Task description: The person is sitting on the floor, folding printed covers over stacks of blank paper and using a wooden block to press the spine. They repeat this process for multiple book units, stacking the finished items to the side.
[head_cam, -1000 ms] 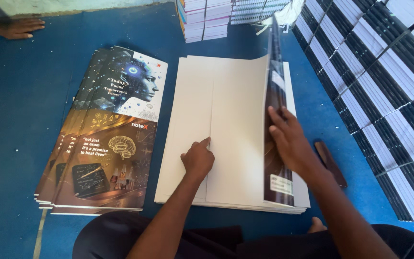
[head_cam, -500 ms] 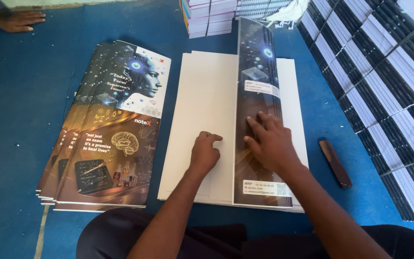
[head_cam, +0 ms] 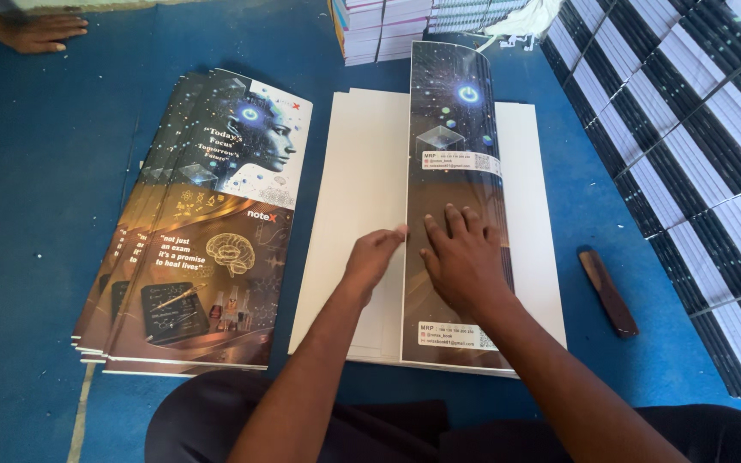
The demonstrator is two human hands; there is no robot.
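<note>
A stack of white cover sheets [head_cam: 362, 171] lies printed side down on the blue floor [head_cam: 36, 171]. The right part of the top sheet is folded over into a dark printed flap [head_cam: 452, 146] that lies flat on the white stack. My right hand [head_cam: 465, 257] presses palm down on the flap with the fingers spread. My left hand [head_cam: 375, 257] is curled just left of it, its fingertips touching the folded edge. To the left lies a fanned pile of folded printed covers [head_cam: 207, 231].
A dark wooden stick [head_cam: 608, 291] lies right of the sheets. Rows of bound book blocks [head_cam: 688, 146] fill the right side, and more stacks [head_cam: 388, 30] stand at the top. Another person's hand [head_cam: 36, 33] rests at the top left.
The printed flap, held upright by my right hand a second ago, has been folded down flat. My right hand now presses on it, and my left hand moved to its folded edge.
</note>
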